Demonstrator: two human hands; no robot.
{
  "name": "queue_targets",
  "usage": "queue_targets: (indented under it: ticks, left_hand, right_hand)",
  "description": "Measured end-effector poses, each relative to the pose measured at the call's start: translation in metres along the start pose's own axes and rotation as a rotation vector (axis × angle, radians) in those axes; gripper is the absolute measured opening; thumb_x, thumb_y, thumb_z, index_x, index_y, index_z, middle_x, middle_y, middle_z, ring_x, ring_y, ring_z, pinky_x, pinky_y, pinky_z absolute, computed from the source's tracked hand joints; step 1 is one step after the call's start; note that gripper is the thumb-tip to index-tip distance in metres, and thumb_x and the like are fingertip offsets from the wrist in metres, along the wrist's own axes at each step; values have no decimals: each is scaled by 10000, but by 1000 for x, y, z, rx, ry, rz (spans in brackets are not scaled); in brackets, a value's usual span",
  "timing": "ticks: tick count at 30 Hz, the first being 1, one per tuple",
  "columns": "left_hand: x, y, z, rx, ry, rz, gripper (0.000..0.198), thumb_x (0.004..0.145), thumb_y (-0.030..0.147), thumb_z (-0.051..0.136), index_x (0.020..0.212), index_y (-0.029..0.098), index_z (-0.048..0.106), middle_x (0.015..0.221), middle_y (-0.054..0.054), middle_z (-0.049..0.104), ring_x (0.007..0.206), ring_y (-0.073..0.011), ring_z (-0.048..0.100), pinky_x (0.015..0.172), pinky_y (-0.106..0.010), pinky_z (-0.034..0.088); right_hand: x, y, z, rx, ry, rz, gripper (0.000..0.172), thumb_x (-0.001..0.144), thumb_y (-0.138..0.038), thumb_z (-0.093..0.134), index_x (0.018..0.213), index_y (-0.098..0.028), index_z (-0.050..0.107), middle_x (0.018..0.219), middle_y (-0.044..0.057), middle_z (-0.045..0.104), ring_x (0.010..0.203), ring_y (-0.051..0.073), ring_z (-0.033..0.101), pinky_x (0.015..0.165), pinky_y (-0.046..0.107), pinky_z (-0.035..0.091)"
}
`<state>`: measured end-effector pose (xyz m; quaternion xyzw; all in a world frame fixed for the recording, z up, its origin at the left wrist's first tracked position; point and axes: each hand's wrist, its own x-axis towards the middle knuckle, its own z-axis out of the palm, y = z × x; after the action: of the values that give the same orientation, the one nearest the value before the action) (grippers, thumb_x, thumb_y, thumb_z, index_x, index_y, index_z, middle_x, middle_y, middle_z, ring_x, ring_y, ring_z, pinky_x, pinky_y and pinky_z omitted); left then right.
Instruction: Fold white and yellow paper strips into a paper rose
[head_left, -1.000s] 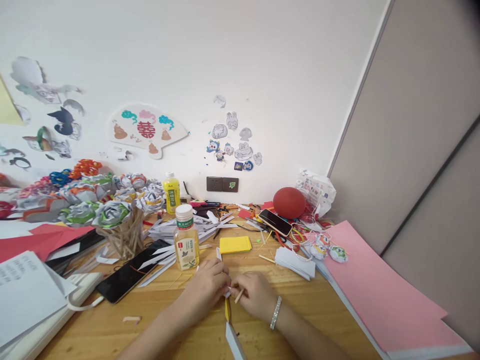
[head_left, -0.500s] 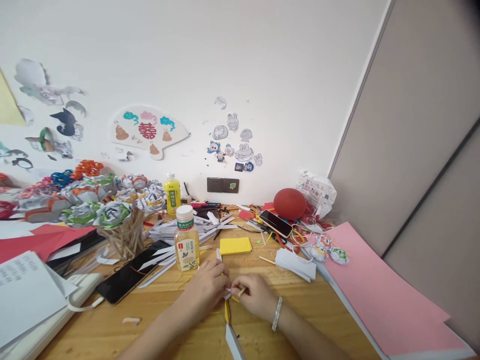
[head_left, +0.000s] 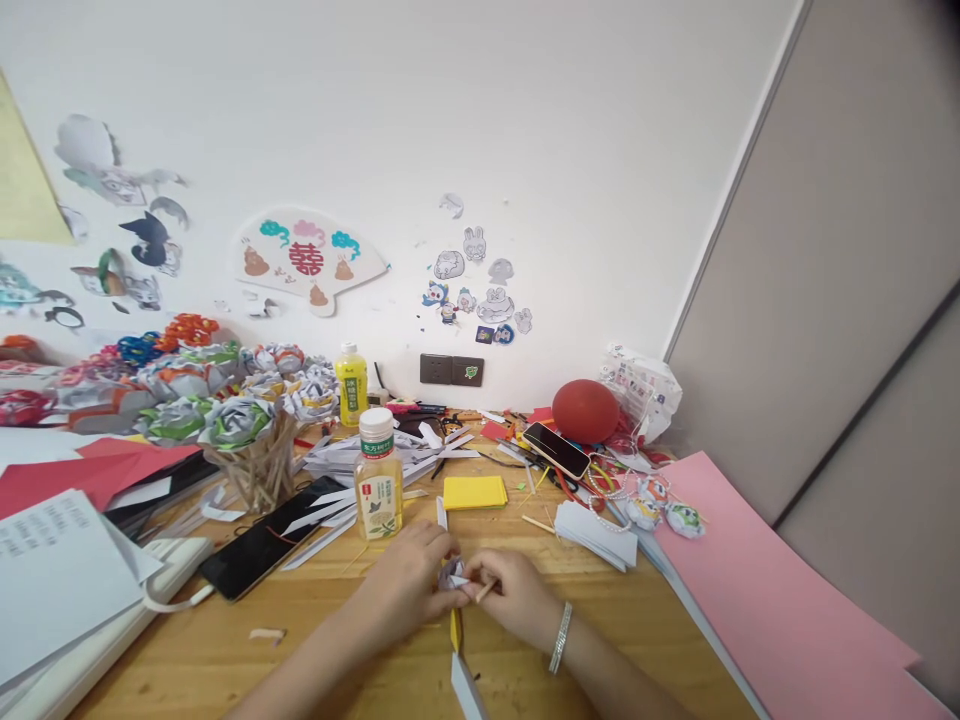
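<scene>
Between my hands is a small white paper flower (head_left: 452,573) with folded petals. My left hand (head_left: 416,570) curls its fingers around the flower's left side, pinching the paper. My right hand (head_left: 510,590) is closed on a thin wooden stick (head_left: 487,590), whose end pokes out from the fingers; its fingertips also touch the flower's right edge. A folded strip, yellow (head_left: 455,630) and then white (head_left: 466,688), lies below my hands toward the front edge. Just beyond my left hand, a white paper strip (head_left: 442,513) rests on the wooden table (head_left: 375,655).
A tea bottle (head_left: 380,485) stands beyond my left hand, near a yellow paper stack (head_left: 475,491). White paper slips (head_left: 596,535) and pink sheets (head_left: 765,560) lie right. Left are a black phone (head_left: 262,545) and paper flowers on sticks (head_left: 236,425). A red balloon (head_left: 585,410) sits behind.
My left fingers have opened out around the paper, so the white flower shows more between my hands. My right hand keeps the stick. The whole view has shifted slightly.
</scene>
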<state>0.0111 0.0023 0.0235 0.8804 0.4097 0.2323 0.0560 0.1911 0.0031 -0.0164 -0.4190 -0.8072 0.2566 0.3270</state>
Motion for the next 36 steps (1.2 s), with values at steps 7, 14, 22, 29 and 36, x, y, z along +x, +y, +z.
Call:
queue_targets:
  ticks: [7, 14, 22, 29, 36]
  left_hand:
    - [3, 1, 6, -106, -23, 22, 165, 756, 119, 582, 891, 203, 627, 873, -44, 655, 838, -191, 582, 747, -282, 442]
    - [-1, 9, 2, -250, -8, -65, 218, 771, 121, 527, 962, 209, 582, 941, -44, 657, 876, -190, 600, 773, -293, 471]
    - [-3, 11, 25, -216, 44, -72, 433, 675, 53, 610, 1056, 235, 513, 1032, -52, 651, 961, -216, 592, 841, -336, 472]
    - [-1, 5, 12, -472, -75, -14, 410, 736, 28, 475, 1088, 232, 522, 1114, -29, 634, 1015, -171, 583, 892, -284, 459]
    - [-6, 7, 25, -426, -33, -98, 604, 635, 103, 666, 1186, 209, 441, 1205, -108, 566, 1087, -244, 536, 934, -380, 432]
  right_hand:
    - [-2, 2, -21, 82, 26, 18, 245, 786, -260, 589, 1013, -176, 550, 563, -73, 425, 485, 96, 408, 468, 191, 294]
    - [-3, 6, -22, -74, 23, -69, 150, 898, -238, 433, 958, -186, 560, 861, 31, 639, 776, 167, 574, 665, 246, 396]
    - [4, 6, -30, -81, 36, -57, 103, 850, -167, 515, 791, -171, 600, 757, 14, 614, 716, 159, 546, 642, 245, 395]
    - [3, 6, -37, 10, -58, -108, 60, 818, -159, 590, 830, -184, 644, 814, 15, 650, 792, 157, 594, 722, 251, 440]
    - [4, 6, -34, 120, -140, -126, 93, 778, -143, 638, 842, -188, 688, 826, 29, 670, 809, 171, 611, 734, 262, 453]
